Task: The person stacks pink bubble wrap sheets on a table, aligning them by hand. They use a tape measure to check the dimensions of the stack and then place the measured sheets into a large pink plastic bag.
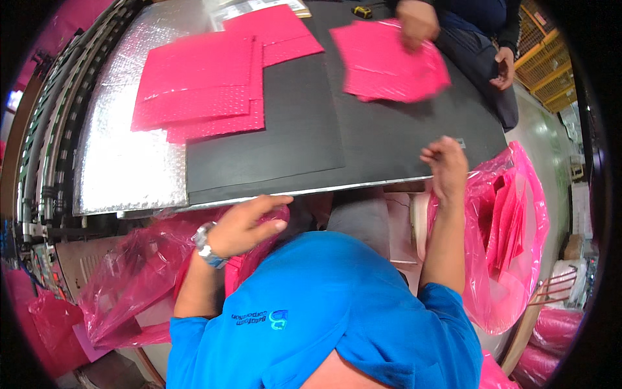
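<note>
1. In the head view, our left hand (243, 227) sits at the near edge of the bench (278, 149), its thumb and fingers apart and gripping nothing we can see; whether it touches the left pink bag (139, 266) below, we cannot tell.
2. Our right hand (448, 170) is raised over the edge, fingers loosely bent and not closed on anything, near the right pink bag (483, 285).
3. Pink bubble pouches lie in a left pile (194, 68) on the bench, partly over clear bubble wrap (123, 149), and in a right pile (382, 65) under a co-worker's hand (418, 24).
4. Both piles are uneven, so a careless push could slide slick pouches apart.
5. The loose bags could snag our wrists, and reaching in while the co-worker handles the right pile could make hands collide.
</note>
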Motion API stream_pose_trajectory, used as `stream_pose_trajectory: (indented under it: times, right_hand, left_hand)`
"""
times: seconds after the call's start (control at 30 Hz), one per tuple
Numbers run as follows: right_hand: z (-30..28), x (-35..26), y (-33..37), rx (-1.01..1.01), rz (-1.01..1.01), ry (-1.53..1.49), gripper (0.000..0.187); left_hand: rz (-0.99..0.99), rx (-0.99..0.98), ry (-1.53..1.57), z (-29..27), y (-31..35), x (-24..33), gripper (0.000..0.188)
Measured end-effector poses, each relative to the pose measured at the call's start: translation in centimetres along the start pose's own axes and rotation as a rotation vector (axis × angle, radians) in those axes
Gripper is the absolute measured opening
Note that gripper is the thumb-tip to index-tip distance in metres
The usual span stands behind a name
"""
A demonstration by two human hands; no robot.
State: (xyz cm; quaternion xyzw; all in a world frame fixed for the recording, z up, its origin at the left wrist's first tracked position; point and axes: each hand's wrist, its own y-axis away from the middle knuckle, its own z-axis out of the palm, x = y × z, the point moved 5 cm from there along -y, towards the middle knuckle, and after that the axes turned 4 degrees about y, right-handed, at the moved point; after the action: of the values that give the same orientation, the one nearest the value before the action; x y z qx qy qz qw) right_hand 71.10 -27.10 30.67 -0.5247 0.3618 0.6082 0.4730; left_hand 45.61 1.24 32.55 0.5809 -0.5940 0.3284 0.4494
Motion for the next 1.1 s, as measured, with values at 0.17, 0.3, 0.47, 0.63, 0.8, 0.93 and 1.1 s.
stream_pose_trajectory:
  times: [0.17,0.3,0.47,0.63,0.8,0.93,1.1]
  right_hand:
    - [15.2,2.3,-2.1,-0.505,0.347,0.079,0.049]
    - [21.9,4.8,-4.6,-0.617,0.473,-0.046,0.073]
    - [27.4,8.3,-7.4,-0.565,0.47,-0.007,0.087]
    - [29.5,8.0,-8.2,-0.437,0.342,-0.034,0.063]
    - [28.1,8.3,-8.6,-0.492,0.439,-0.113,0.045]
    - [25.3,9.0,-8.7,-0.441,0.298,0.14,0.05]
    - [24.6,7.0,-7.9,-0.55,0.065,0.325,0.063]
  left_hand:
    - [-0.03,0.72,-0.217,-12.9,2.7,0.4,0.052]
    - [-0.128,1.017,-0.555,-25.9,0.3,-2.9,0.067]
    - [-0.779,1.146,-0.76,-32.7,-1.9,-10.4,0.097]
    - [-0.621,0.781,-0.848,-25.4,-8.4,-11.5,0.055]
    - [0.049,0.893,0.276,-20.6,-9.4,-13.7,0.051]
    - [-0.109,0.864,1.093,-19.0,-8.2,-10.8,0.062]
    - [-0.063,0.785,0.584,-16.7,-8.3,-8.1,0.079]
